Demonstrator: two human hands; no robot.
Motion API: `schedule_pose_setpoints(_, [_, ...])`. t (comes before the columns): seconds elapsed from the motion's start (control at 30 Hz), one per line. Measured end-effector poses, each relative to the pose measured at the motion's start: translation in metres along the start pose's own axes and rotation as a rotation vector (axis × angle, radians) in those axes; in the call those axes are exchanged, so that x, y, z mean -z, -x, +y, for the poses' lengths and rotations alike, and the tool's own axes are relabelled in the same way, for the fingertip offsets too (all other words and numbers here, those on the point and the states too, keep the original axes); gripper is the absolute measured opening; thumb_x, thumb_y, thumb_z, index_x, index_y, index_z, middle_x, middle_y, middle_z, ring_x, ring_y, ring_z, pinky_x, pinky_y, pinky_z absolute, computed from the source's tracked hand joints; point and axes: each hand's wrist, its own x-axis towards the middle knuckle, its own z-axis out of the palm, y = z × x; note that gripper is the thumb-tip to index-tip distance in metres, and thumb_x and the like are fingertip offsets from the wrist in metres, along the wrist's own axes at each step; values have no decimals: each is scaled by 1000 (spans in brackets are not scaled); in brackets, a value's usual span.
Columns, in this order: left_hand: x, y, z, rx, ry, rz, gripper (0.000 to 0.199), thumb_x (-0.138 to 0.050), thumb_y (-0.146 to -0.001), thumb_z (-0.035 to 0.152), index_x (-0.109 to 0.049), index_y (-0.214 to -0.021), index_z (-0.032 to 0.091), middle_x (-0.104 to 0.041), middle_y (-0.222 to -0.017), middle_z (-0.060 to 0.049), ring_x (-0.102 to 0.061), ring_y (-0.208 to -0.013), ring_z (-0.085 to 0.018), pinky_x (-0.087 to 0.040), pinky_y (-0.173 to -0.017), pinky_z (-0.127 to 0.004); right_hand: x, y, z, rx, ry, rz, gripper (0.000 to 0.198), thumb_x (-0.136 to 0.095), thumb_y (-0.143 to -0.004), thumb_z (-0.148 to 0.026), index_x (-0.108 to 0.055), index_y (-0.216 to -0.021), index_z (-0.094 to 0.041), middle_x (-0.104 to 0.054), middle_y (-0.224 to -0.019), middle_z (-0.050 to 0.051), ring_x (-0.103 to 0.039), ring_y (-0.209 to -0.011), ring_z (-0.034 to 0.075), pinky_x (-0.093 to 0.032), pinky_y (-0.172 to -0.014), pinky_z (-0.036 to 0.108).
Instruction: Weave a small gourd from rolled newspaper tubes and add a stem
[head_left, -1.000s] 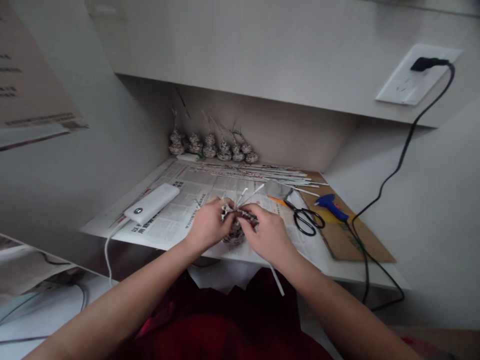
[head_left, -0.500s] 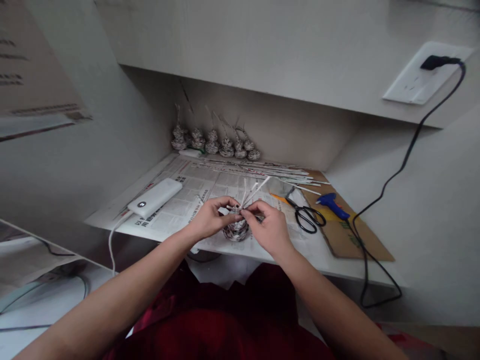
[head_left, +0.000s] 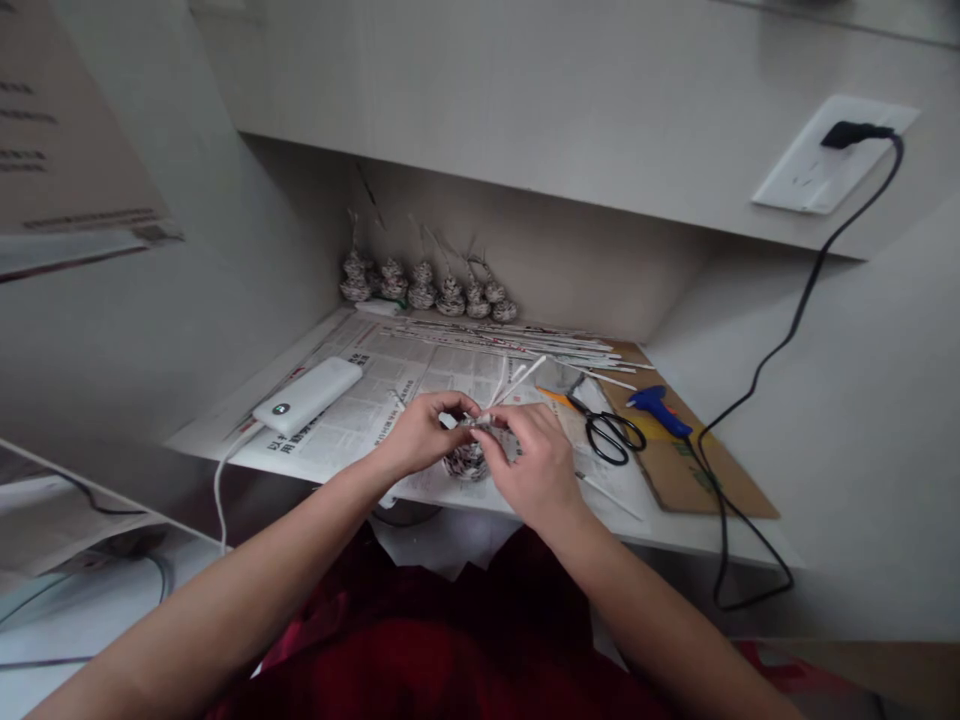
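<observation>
A small woven newspaper gourd (head_left: 465, 463) stands near the front edge of the table, partly covered by my fingers. My left hand (head_left: 429, 432) grips its upper part from the left, thumb and fingers closed around the neck. From the other side, my right hand (head_left: 534, 455) pinches at the same top, where rolled paper strips (head_left: 517, 382) stick up and lean to the right. Exactly which strip each fingertip holds is hidden. One thin paper strip (head_left: 611, 496) shows beside my right wrist, lying low over the table.
Several finished woven gourds (head_left: 421, 285) line the back wall, behind loose paper strips (head_left: 525, 338). Scissors (head_left: 615, 437) and a blue glue gun (head_left: 660, 408) on cardboard (head_left: 712, 475) lie right. A white power bank (head_left: 309, 395) with a cable rests left on newspaper (head_left: 390, 370).
My right hand has turned slightly over the gourd's top, its fingers shifting left. The upright strips have moved a little right, and a strip now shows beside my right wrist.
</observation>
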Motion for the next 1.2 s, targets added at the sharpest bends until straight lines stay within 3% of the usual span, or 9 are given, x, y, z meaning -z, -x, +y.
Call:
schedule_pose_setpoints(0.1, [-1,1,1,-8,21,-7,15,-68,-74,24,-67,-88,18,-69,-85,0,-62,-83,-15,-46,-80,-26,-3,0,4,-65,-85,-34,9,-54,-89,-26,-63,-88,-22,-69,-87,5,-60,-90,23,-44,-89,37])
schedule_pose_setpoints(0.3, [-2,5,3,-9,113,-58,21,-68,-76,32,-65,-90,17,-68,-86,-2,-61,-82,-15,-46,-79,-26,-9,-1,16,-354,-372,-72,16,-55,-89,-35,-62,-89,-20,-69,-80,3,-64,-71,17,-48,-68,27])
schedule_pose_setpoints(0.43, [-4,5,3,52,173,-68,24,-69,-74,31,-64,-91,16,-66,-87,-3,-60,-80,-15,-47,-71,-24,-11,-5,18,-366,-400,-50,18,-57,-87,-37,-60,-83,-20,-68,-78,3,-65,-72,16,-47,-68,26])
schedule_pose_setpoints(0.73, [-1,6,4,118,307,-109,27,-72,-71,24,-62,-94,13,-65,-85,-3,-57,-72,-12,-45,-70,-23,-21,-9,26,-397,-431,-26,18,-56,-87,-38,-57,-81,-21,-68,-72,1,-64,-65,17,-46,-59,25])
schedule_pose_setpoints(0.97, [-4,5,-2,133,362,-97,26,-72,-71,26,-64,-92,14,-66,-88,-4,-59,-75,-13,-47,-73,-25,-12,-7,18,-282,-350,-17,15,-53,-89,-32,-57,-80,-21,-63,-69,-1,-59,-63,14,-43,-61,24])
schedule_pose_setpoints(1.1, [-3,7,-2,130,357,-61,24,-73,-71,27,-66,-91,15,-66,-88,-3,-60,-78,-13,-48,-74,-24,-5,1,19,-62,-297,-33,9,-52,-89,-23,-59,-84,-21,-65,-75,1,-60,-71,15,-44,-68,26])
schedule_pose_setpoints(1.2, [-3,9,1,176,346,-65,28,-75,-69,29,-66,-92,15,-65,-85,-2,-59,-69,-11,-49,-62,-21,-3,7,25,130,-246,-38,13,-53,-86,-15,-63,-90,-22,-69,-88,3,-62,-85,19,-44,-81,33])
